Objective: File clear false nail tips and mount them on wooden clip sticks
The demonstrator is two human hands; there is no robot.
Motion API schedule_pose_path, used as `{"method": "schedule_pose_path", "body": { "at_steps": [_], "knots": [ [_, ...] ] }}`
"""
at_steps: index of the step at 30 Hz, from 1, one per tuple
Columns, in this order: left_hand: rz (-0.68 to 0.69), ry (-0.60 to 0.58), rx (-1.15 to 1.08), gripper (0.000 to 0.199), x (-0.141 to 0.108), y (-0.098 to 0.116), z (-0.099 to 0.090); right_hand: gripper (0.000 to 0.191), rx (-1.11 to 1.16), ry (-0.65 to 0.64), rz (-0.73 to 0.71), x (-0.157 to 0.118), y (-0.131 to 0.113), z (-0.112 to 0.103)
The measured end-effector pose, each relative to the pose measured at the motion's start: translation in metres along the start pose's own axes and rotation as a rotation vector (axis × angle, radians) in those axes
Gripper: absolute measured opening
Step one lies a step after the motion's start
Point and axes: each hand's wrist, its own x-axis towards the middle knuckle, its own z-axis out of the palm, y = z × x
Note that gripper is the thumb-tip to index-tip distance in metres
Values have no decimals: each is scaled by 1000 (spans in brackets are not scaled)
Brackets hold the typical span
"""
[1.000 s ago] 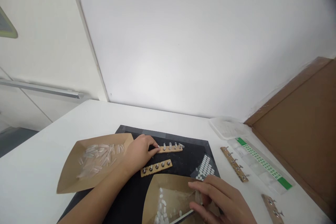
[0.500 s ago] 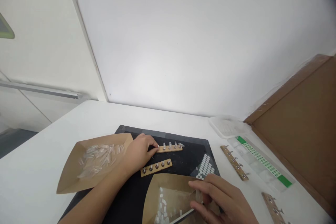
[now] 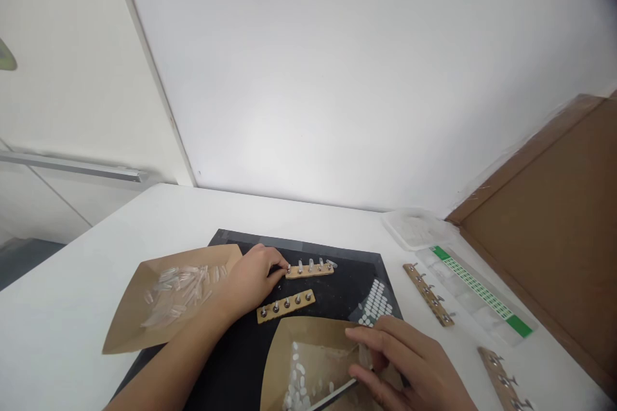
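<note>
My left hand [image 3: 253, 279] is closed in a pinch at the left end of the rear wooden strip [image 3: 308, 271]. Small clear nail tips [image 3: 311, 265] stand on several of its metal posts, and one leans at the right end. What the fingertips pinch is mostly hidden. A second wooden strip [image 3: 286, 306] with bare posts lies in front. My right hand [image 3: 409, 363] is over the right side of the front brown paper tray [image 3: 318, 326], thumb and fingers curled round something clear that I cannot make out. White oval pieces [image 3: 296, 379] lie in that tray.
On the left, a brown paper tray [image 3: 125, 321] holds clear nail tips [image 3: 180, 289]. A sheet of white oval tabs [image 3: 376, 302] lies on the black mat [image 3: 337, 295]. To the right are post strips [image 3: 429, 295], a green-labelled clear box [image 3: 482, 295] and a cardboard panel [image 3: 540, 225].
The view has shifted slightly. My left fingertips have moved a little off the rear strip's left end, so more of the end post shows. The right hand has hardly moved.
</note>
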Motion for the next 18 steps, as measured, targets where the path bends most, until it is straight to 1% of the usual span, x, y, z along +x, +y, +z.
{"method": "schedule_pose_path", "body": {
  "at_steps": [4,9,15,18],
  "knots": [
    [20,-6,6,21,-1,-1,-1,24,4,-13,9,0,0,-1],
    [32,-12,6,19,-2,0,-1,24,10,3,-4,1,1,0],
    [38,-17,2,14,-4,2,-3,24,8,-4,22,-1,1,0],
    [17,-8,5,21,-4,5,-3,23,13,9,23,-1,0,0]
  ]
}}
